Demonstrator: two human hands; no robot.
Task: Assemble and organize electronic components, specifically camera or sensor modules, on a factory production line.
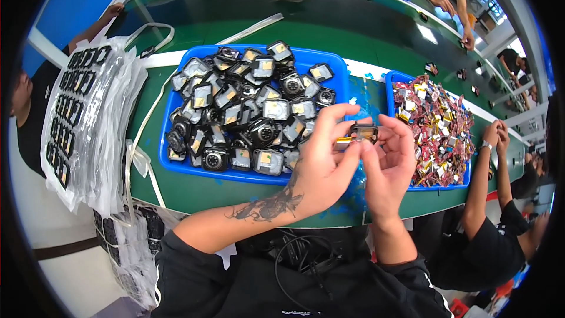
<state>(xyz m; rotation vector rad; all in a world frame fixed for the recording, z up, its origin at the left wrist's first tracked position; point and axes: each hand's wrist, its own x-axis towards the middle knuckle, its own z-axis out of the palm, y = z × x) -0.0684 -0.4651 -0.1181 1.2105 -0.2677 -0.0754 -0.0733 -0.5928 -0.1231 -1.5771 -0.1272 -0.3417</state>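
Note:
My left hand (322,165) and my right hand (389,166) meet above the green table, between two blue trays. Together they pinch a small dark square module (364,132) with a yellowish part on its left side. My left thumb and fingers grip it from the left; my right fingertips press it from the right and below. Just behind my left hand, a blue tray (176,97) holds several small black camera-like modules with silver and yellow faces.
A second blue tray (391,76) on the right is heaped with small red, white and yellow packets. Clear plastic sheets holding black parts (82,106) hang at the left. The table's front edge (235,212) runs near my body. Other people work at the left, right and far side.

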